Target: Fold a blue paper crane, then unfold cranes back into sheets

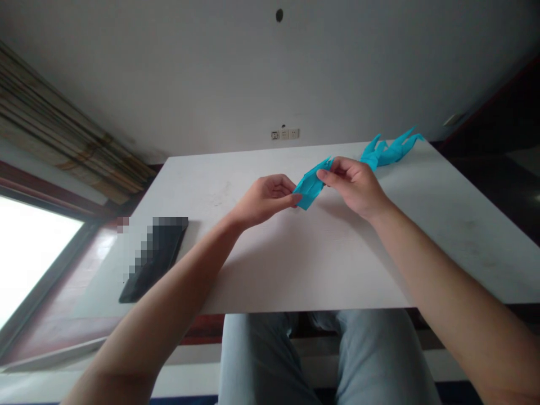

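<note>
dark slab (158, 261) partly pixelated, blue paper (310, 185) partly covered by right hand (358, 185), curtain (63, 112) cut off at left

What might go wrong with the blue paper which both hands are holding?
The folded blue paper is pinched between the left hand and the right hand, so a hard pull might tear or crease it. The other blue shapes lie just beyond the right hand, near the far edge of the table; a careless sweep might knock them off.
</note>
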Tool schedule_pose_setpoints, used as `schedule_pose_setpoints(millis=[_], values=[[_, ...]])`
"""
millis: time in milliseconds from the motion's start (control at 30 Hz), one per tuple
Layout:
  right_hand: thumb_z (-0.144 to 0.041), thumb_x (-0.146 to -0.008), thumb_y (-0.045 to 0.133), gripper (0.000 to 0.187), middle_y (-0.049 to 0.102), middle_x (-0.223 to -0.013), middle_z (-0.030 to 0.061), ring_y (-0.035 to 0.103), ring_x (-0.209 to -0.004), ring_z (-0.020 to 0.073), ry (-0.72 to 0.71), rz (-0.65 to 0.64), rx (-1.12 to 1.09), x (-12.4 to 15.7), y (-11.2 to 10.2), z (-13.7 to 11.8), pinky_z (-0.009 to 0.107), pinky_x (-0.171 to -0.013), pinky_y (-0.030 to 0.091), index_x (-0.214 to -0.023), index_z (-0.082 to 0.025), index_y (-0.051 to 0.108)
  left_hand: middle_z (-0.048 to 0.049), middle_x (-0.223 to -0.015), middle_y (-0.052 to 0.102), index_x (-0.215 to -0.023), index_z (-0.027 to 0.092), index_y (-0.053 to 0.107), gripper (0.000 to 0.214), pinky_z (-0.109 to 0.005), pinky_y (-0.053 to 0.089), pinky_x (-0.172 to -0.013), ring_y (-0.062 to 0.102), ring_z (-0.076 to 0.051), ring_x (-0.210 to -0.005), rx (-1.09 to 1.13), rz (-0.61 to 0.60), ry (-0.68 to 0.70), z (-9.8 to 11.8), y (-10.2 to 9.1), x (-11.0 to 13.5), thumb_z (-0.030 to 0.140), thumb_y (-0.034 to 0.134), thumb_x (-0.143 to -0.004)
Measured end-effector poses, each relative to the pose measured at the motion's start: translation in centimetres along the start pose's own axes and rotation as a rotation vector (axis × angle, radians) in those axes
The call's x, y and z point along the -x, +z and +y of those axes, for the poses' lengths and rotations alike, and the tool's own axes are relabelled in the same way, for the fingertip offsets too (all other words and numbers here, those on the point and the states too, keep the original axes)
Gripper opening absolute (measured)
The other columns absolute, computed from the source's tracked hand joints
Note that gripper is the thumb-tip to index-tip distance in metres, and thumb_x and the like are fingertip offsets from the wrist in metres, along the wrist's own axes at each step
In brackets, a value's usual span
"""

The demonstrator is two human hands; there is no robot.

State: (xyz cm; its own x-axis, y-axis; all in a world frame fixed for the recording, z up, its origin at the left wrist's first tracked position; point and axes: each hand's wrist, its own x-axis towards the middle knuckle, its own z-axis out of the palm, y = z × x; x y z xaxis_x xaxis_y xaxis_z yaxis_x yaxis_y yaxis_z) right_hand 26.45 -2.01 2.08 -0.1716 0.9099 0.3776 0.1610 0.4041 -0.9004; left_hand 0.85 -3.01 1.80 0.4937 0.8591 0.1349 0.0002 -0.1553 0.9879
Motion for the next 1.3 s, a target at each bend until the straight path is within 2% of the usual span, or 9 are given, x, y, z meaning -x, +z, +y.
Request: schedule_pose_setpoints(millis=[133, 267, 433, 567, 833, 1067, 1300], values=[[-0.079, -0.087, 0.091, 0.059, 0.071, -0.083, 0.0014, 0.062, -0.079, 0.0188, -0.004, -0.05, -0.012, 0.1, 0.3, -0.1, 0.033, -0.068, 0.05, -0.085, -0.024, 0.069, -0.0072, -0.086, 0.085, -0.099, 0.017, 0.072, 0.035, -0.031, 0.067, -0.074, 0.084, -0.02, -0.079, -0.038, -0.028, -0.029, -0.3, 0.3, 0.1, 0.038, 0.099, -0.088], [-0.073, -0.087, 0.095, 0.055, 0.076, -0.097, 0.0027, 0.068, -0.085, 0.0195, 0.014, -0.101, -0.025, 0.4, 0.7, 0.3, 0.033, -0.072, 0.053, -0.1, -0.026, 0.07, -0.0052, -0.087, 0.083, -0.097, 0.018, 0.068, 0.043, -0.03, 0.066, -0.075, 0.084, -0.018, -0.078, 0.004, 0.058, 0.038, -0.8, 0.2, -0.3, 0.046, 0.1, -0.088], [-0.066, -0.088, 0.096, 0.056, 0.072, -0.095, -0.0024, 0.065, -0.077, 0.0163, -0.005, -0.135, -0.063, 0.7, 1.2, 0.9, 0.031, -0.069, 0.055, -0.109, -0.031, 0.059, -0.0028, -0.09, 0.083, -0.109, 0.021, 0.059, 0.051, -0.032, 0.066, -0.079, 0.085, -0.018, -0.081, 0.047, 0.116, 0.062, -1.1, 0.3, -0.5, 0.046, 0.099, -0.09], [-0.065, -0.091, 0.094, 0.051, 0.07, -0.094, -0.003, 0.063, -0.073, 0.015, -0.035, -0.123, -0.063, 0.7, 1.2, 1.0, 0.031, -0.068, 0.055, -0.105, -0.03, 0.06, 0.0015, -0.084, 0.081, -0.111, 0.025, 0.05, 0.054, -0.031, 0.063, -0.077, 0.085, -0.018, -0.078, 0.06, 0.144, 0.096, -1.5, 0.4, -0.5, 0.045, 0.096, -0.093], [-0.051, -0.096, 0.088, 0.03, 0.074, -0.101, -0.0001, 0.066, -0.074, 0.0147, -0.056, -0.137, -0.022, 0.8, 1.1, 0.5, 0.033, -0.07, 0.057, -0.104, -0.027, 0.072, 0.0027, -0.085, 0.079, -0.106, 0.024, 0.052, 0.046, -0.031, 0.062, -0.078, 0.084, -0.017, -0.079, 0.024, 0.142, 0.134, -1.3, 0.4, -0.5, 0.049, 0.09, -0.099], [-0.057, -0.094, 0.091, 0.037, 0.074, -0.099, -0.0008, 0.063, -0.07, 0.0137, -0.073, -0.123, 0.033, 0.9, 1.2, 0.1, 0.031, -0.064, 0.052, -0.102, -0.027, 0.07, 0.0005, -0.092, 0.081, -0.108, 0.023, 0.054, 0.047, -0.033, 0.065, -0.082, 0.083, -0.017, -0.082, 0.011, 0.153, 0.142, -1.3, 0.6, -0.6, 0.052, 0.091, -0.098], [-0.055, -0.095, 0.089, 0.034, 0.074, -0.103, -0.0002, 0.062, -0.069, 0.0141, -0.08, -0.124, 0.066, 1.1, 1.2, -0.5, 0.032, -0.062, 0.052, -0.102, -0.028, 0.069, -0.0007, -0.092, 0.08, -0.108, 0.023, 0.054, 0.05, -0.035, 0.067, -0.085, 0.084, -0.018, -0.085, -0.003, 0.134, 0.15, -1.6, 0.7, -0.7, 0.06, 0.088, -0.099]])
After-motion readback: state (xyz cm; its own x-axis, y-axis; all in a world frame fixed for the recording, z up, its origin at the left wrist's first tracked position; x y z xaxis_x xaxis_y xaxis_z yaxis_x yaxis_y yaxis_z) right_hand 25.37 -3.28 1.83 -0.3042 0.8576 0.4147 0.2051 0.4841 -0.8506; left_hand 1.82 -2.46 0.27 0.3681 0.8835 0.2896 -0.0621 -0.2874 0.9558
